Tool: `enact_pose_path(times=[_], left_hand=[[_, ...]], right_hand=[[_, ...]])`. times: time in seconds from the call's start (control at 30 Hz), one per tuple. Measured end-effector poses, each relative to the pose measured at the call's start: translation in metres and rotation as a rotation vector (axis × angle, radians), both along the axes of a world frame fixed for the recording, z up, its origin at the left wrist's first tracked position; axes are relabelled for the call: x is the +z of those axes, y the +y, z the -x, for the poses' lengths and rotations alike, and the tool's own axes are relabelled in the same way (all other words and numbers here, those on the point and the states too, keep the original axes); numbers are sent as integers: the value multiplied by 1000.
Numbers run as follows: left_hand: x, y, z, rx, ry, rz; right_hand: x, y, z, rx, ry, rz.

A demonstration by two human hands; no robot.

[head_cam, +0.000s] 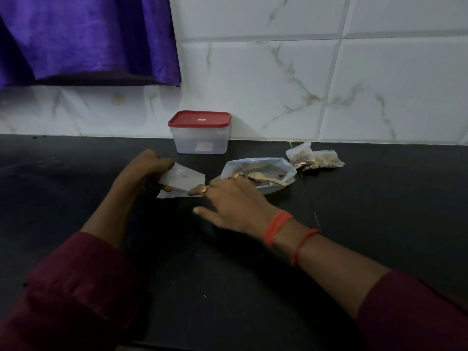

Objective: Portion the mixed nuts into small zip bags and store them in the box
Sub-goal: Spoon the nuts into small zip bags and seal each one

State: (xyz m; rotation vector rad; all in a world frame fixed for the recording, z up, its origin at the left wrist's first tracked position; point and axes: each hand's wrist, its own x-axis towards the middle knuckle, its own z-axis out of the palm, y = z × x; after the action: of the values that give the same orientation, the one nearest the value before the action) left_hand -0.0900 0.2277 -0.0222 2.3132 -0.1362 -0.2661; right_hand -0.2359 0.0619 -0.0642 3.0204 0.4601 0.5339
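Home kitchen: black countertop (379, 198) meeting a backsplash of white marble-patterned wall tiles (253, 72), purple curtain (88, 39) hanging at upper left, red-lidded clear plastic food box (200, 138) standing against the tiles

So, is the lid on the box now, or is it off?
On. The red lid sits flat over the whole top of the clear box. Whether it is pressed tight cannot be told.

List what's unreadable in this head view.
All from the head view:
1. Box contents: the red lid is on, and the frosted walls show only a faint shape.
2. Large bag contents: dim, and partly behind the right hand.
3. Small zip bag seal, open or closed: the left hand grip covers its edge.
4. Filled bags: overlapping and small, so the count is unclear.
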Motion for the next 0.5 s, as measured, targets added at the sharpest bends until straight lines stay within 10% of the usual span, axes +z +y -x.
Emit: enact_pose_path(times=[0.5], left_hand=[[-4, -1, -6, 60, -68, -85]], right_hand=[[-11, 49, -29, -103, 59, 88]])
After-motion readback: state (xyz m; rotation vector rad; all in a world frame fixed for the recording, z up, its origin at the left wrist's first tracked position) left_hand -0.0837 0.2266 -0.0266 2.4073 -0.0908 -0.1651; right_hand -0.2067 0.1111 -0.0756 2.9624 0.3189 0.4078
